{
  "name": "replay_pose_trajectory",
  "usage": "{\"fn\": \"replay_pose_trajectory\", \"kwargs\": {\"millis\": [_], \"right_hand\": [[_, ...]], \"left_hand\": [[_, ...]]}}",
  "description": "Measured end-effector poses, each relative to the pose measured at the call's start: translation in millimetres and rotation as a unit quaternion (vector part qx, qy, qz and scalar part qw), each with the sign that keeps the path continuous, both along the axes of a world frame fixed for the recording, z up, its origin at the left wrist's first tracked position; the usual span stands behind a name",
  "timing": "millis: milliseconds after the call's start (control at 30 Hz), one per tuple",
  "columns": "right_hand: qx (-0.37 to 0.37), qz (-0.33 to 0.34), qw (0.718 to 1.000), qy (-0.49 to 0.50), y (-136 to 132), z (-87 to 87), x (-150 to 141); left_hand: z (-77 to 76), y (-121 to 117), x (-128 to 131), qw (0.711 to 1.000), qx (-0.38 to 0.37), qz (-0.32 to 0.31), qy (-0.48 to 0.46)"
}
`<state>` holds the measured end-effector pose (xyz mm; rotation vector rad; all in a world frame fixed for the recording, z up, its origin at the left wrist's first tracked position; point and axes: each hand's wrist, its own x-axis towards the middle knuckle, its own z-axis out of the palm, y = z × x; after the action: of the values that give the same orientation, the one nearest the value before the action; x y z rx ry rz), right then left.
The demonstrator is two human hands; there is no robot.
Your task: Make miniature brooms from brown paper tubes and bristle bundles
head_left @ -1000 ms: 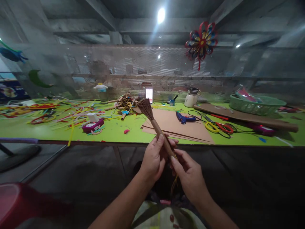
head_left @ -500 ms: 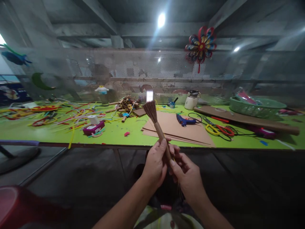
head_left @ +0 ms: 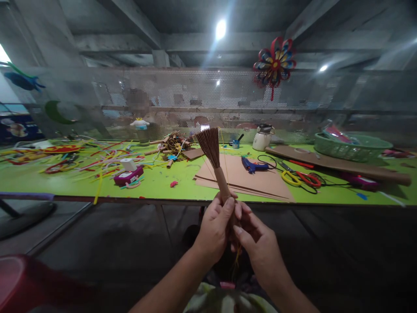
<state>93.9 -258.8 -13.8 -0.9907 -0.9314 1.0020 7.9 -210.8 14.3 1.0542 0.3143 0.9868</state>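
**Brown fan-headed brush, held in two hands, centre of frame**

Item: small brush, brown and fibre-like, with a smooth wrapped handle; at frame centre, in front of the surface, head up and tilted slightly left. Strips splayed at the top, handle narrow below.

Left hand: clamped around the handle, thumb along its front.

Right hand: closed about the handle's lower end; whether yellow thread is pinched there too cannot be told. Loose ends hang below.

Handling note (judgement): best held firm but light in the left hand, so the wrap is not crushed; right-hand fingers do well to work close to the lower end, keeping thread taut and clear of the fan.

Nearby, right of centre: brown sheets, stacked; blue glue gun, lying on them; yellow-handled scissors and red cutter handles, beside.
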Motion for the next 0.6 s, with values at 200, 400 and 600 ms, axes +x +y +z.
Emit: {"fn": "replay_pose_trajectory", "kwargs": {"millis": [200,400,600], "right_hand": [[0.019,0.024,0.999,-0.029,-3,-3.2,2],[0.02,0.036,0.998,-0.046,-5,6.2,3],[0.008,-0.001,0.996,-0.087,7,2.0,5]], "left_hand": [[5.9,-4,-3,1.0,-0.005,-0.001,-0.004],[9.7,0,-2,0.999,-0.032,-0.001,-0.024],[-0.3,5,7,0.997,-0.062,0.041,-0.03]]}}
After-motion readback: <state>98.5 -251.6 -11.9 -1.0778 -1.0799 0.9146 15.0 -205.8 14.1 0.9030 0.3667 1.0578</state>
